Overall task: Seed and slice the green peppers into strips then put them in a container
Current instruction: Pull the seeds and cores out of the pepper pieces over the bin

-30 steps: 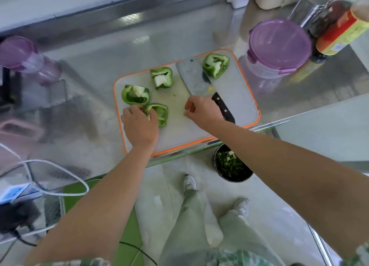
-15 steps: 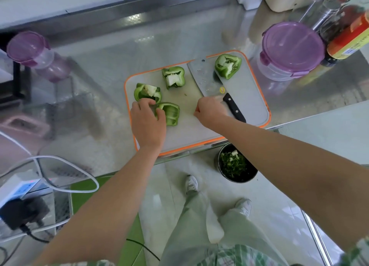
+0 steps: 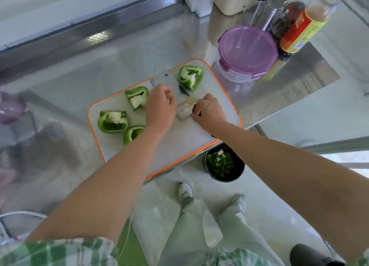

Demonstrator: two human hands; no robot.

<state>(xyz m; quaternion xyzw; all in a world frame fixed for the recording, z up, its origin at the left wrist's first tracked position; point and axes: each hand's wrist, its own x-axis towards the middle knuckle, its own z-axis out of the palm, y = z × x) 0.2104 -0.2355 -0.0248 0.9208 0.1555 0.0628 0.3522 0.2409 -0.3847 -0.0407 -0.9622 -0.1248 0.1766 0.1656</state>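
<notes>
Head view: right hand (image 3: 208, 111) grips knife (image 3: 184, 111); left hand (image 3: 160, 106), loosely curled, beside pepper piece (image 3: 136, 97).

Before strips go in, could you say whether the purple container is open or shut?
Shut: the purple lid covers the container completely.

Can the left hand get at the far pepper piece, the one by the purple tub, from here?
Probably yes. The pepper piece lies uncovered just beyond the left hand, beside the cleaver blade; the right hand grips the handle, off to the side.
</notes>
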